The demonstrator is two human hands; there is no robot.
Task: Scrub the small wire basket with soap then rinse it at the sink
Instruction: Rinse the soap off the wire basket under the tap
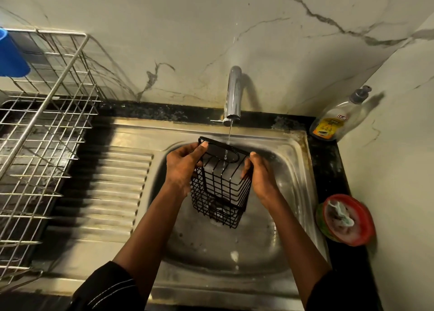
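Small black wire basket (220,188) with a flat solid back plate sits at the centre of the frame, held over the basin of the stainless steel sink (293,160), its plate tilted up under the thin stream of water (229,134) falling from the chrome tap (233,92). The left hand (182,167) grips its left upper edge with curled fingers and the thumb on the plate; the right hand (261,177) clasps the right side, fingers wrapped round the wires. Neither hand holds a scrubber, and no foam shows plainly on the wires, so I judge the soaping done and the rinse under way; what seems left is turning the basket so water reaches its lower mesh, then shutting off the tap. A few whitish flecks lie on the basin floor. By count: one basket, two hands, one tap, one clear plastic pump bottle of dish soap (338,120) at upper right, one round red tub (347,219) holding a pale scrub pad at right, one steel wire drying rack (47,123) at left, one blue plastic cup (11,52) at the far upper left.
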